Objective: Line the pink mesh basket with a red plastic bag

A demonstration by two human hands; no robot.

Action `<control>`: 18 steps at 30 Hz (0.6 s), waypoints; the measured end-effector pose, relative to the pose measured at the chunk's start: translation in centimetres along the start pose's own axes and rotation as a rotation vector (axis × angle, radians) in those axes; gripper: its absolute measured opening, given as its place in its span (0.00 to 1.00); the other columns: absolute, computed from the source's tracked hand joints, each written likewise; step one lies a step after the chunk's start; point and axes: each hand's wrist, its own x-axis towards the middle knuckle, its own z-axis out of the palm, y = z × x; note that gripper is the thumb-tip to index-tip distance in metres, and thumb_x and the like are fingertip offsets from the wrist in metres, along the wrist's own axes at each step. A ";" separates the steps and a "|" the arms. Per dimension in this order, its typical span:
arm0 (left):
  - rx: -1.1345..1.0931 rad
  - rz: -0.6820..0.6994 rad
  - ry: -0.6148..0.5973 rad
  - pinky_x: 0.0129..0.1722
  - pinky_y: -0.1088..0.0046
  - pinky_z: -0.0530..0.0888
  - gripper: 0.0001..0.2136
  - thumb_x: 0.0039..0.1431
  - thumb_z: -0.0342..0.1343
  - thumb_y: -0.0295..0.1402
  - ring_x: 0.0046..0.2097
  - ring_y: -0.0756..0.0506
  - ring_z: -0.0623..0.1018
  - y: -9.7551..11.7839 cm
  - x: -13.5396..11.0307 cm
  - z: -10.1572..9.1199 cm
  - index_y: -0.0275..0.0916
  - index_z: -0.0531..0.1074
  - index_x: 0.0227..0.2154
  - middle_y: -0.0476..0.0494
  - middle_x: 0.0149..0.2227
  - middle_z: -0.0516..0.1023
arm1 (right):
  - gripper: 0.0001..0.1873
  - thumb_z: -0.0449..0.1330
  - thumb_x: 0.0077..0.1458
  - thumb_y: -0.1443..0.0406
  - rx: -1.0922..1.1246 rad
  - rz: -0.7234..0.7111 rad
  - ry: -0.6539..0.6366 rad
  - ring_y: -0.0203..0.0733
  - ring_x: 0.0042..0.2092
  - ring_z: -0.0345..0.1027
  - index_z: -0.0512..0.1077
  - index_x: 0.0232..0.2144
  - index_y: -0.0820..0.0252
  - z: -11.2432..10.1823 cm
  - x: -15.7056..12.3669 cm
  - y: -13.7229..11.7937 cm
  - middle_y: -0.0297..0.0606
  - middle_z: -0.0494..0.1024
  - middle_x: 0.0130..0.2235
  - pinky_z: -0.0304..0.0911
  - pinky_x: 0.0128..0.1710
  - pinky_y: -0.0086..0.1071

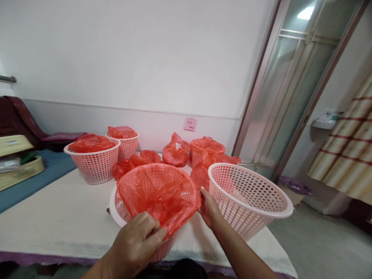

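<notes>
A red plastic bag (162,190) lines the pink perforated basket (115,211) in front of me, its edge folded over much of the rim. The basket's bare rim shows on the left. My left hand (139,240) pinches the bag's near edge, thumb and fingers closed on it. At the basket's right side, my right hand (207,207) grips the bag's edge near the rim, with its fingertips partly hidden. Just right of that hand stands an unlined pink basket (247,201), tilted in view.
Behind are lined baskets at left (95,164), back left (128,147) and back right (197,158). Filled red bags (176,153) sit between them. A woven box (31,170) lies on blue cloth at left. A pink note (190,124) is on the wall. The table's edge is near me.
</notes>
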 end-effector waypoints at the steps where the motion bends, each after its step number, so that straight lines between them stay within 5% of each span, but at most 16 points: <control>1: -0.005 0.000 0.001 0.28 0.72 0.62 0.08 0.60 0.53 0.20 0.30 0.50 0.63 0.0 0.0 0.0 0.34 0.72 0.40 0.48 0.28 0.68 | 0.17 0.59 0.56 0.52 0.037 0.052 -0.020 0.33 0.24 0.67 0.69 0.28 0.60 -0.5 -1.0 -0.1 0.32 0.75 0.24 0.62 0.26 0.27; 6: 0.009 0.002 -0.003 0.29 0.72 0.62 0.09 0.58 0.55 0.20 0.31 0.50 0.63 0.0 -0.1 0.3 0.34 0.73 0.40 0.47 0.29 0.68 | 0.22 0.63 0.53 0.47 0.246 0.238 -0.221 0.34 0.24 0.69 0.70 0.28 0.61 -0.9 -5.4 -0.8 0.34 0.75 0.23 0.60 0.22 0.25; 11: 0.010 0.010 -0.006 0.29 0.72 0.63 0.10 0.57 0.55 0.19 0.32 0.49 0.63 0.1 -0.1 0.3 0.33 0.73 0.41 0.46 0.29 0.68 | 0.16 0.72 0.46 0.61 0.266 0.182 -0.282 0.30 0.24 0.68 0.71 0.31 0.63 0.1 -6.6 -0.5 0.30 0.74 0.25 0.60 0.23 0.22; 18: 0.008 0.003 0.017 0.30 0.72 0.65 0.11 0.56 0.56 0.18 0.33 0.49 0.64 0.3 -0.2 0.3 0.32 0.73 0.41 0.45 0.30 0.69 | 0.13 0.70 0.49 0.65 0.293 0.149 -0.351 0.28 0.25 0.67 0.72 0.35 0.64 0.3 -6.7 0.4 0.30 0.74 0.26 0.61 0.25 0.22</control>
